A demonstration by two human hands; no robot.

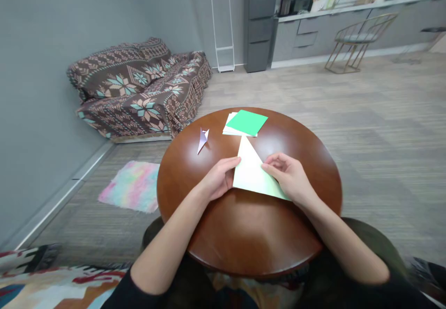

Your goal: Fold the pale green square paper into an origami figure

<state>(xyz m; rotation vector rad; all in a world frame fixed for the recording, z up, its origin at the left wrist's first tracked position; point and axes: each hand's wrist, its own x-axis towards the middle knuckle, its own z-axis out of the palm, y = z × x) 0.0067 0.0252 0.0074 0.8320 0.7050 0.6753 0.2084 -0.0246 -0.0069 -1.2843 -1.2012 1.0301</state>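
Observation:
A pale, whitish-green sheet of paper (252, 172), folded into a triangle, is held between my two hands just above the table. My left hand (223, 176) pinches its left edge, thumb on top and the other fingers hidden beneath. Along the sloping right edge, my right hand (287, 175) grips the paper between thumb and curled fingers. Beyond the triangle's tip lies a small stack of square paper, with a green sheet (248, 122) over white sheets (228, 130). To the left stands a small folded lilac paper figure (203, 139).
The round brown wooden table (244, 234) sits over my knees. A patterned covered sofa (139, 86) is at the far left, with a fluffy pastel rug (132, 186) on the floor. A gold-framed chair (358, 39) stands before the kitchen counter (324, 14).

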